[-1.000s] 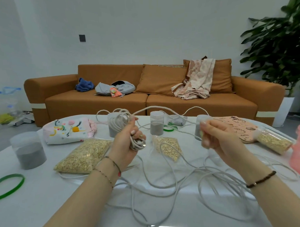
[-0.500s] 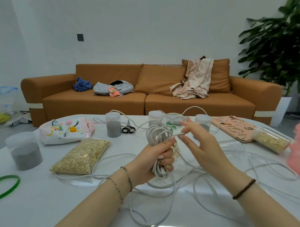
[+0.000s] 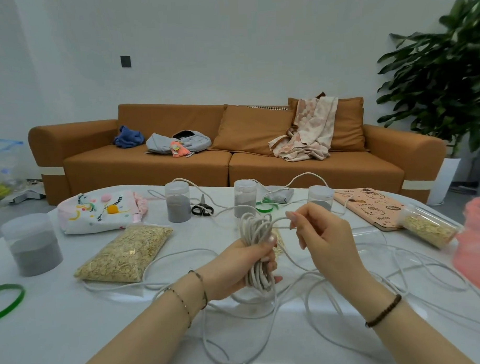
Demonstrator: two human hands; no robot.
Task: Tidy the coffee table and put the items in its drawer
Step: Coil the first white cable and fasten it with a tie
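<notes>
Head view: our left hand (image 3: 236, 266) clamps the soft, light-looking cable (image 3: 255, 230) mid-coil; right hand (image 3: 328, 241) pinches the loose strand just above.

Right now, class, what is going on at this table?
A person is coiling a long white cable. Their left hand grips the wound bundle, while the right hand pinches the next stretch. Much of it lies loose over the table, among jars, oat bags and scissors.

Cable coil (image 3: 255, 235) in left hand (image 3: 236, 269) (right hand (image 3: 325, 241) seemingly on it)
</notes>
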